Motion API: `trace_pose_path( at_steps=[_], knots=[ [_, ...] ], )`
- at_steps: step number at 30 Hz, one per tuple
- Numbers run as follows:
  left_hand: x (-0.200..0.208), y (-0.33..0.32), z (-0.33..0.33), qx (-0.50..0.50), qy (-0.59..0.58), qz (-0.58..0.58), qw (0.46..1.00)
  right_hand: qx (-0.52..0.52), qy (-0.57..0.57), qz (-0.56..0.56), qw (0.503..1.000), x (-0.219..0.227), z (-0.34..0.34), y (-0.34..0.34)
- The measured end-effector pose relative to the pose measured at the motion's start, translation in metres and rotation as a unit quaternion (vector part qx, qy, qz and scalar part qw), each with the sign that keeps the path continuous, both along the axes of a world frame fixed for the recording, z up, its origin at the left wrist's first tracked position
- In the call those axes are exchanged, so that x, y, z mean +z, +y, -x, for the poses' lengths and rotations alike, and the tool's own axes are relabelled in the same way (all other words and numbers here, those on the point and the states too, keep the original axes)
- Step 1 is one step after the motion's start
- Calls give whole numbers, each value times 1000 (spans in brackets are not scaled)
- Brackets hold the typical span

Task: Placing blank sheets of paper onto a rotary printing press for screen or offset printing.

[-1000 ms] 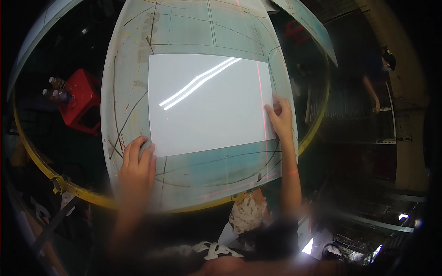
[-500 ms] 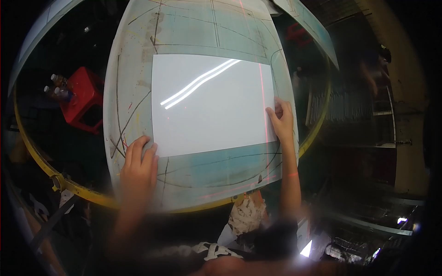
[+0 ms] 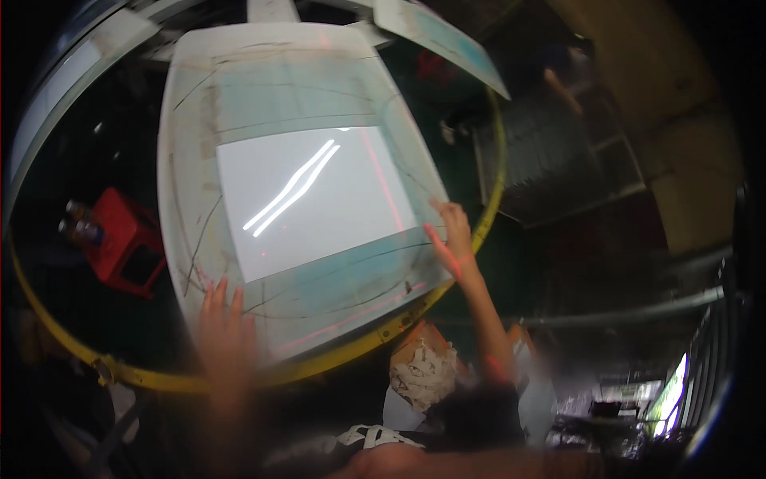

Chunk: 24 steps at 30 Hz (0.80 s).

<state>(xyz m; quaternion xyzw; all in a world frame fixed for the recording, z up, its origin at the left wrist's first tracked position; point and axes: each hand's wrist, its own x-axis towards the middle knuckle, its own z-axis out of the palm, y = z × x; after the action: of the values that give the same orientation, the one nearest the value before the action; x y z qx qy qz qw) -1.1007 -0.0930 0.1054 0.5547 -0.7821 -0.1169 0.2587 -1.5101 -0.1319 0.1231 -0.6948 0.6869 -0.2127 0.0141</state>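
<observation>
A glossy white rectangular sheet (image 3: 319, 223) lies flat on a worn, pale blue-green board (image 3: 295, 100) scrawled with dark lines. Two bright streaks of reflected light cross the sheet, and a red laser line runs down near its right edge. Off the sheet's near left corner is my left hand (image 3: 227, 327), fingers spread over the board and holding nothing. Beyond the near right corner, at the board's right edge, my right hand (image 3: 452, 239) is apart from the sheet, its thumb and fingers parted. Red laser light falls across this hand and forearm.
A yellow ring-shaped rail (image 3: 319, 369) curves around the board. To the left stands a red plastic stool (image 3: 128, 243) with several bottles (image 3: 80, 223) on it. An open box (image 3: 423, 375) of crumpled pale material sits below the rail. Another board (image 3: 447, 44) is at the far right.
My right hand has let go of the sheet's right edge and moved away toward the near right. My left hand has drawn slightly back. The whole view has shifted and turned.
</observation>
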Motion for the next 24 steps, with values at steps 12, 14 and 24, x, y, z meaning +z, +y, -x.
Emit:
trace_pose_path(
  at_steps=[12, 14, 24],
  knots=[
    [-25, 39, -23, -63, 48, 34, 996, -361, 42, -369, 856, 45, 10, 351],
    [-34, 34, -17, -93, 75, 49, 992, -372, 16, -346, 861, 39, 2, 392],
    [13, 51, 12, -192, 115, 97, 970, -434, -41, -224, 872, 10, -21, 459]
  ],
)
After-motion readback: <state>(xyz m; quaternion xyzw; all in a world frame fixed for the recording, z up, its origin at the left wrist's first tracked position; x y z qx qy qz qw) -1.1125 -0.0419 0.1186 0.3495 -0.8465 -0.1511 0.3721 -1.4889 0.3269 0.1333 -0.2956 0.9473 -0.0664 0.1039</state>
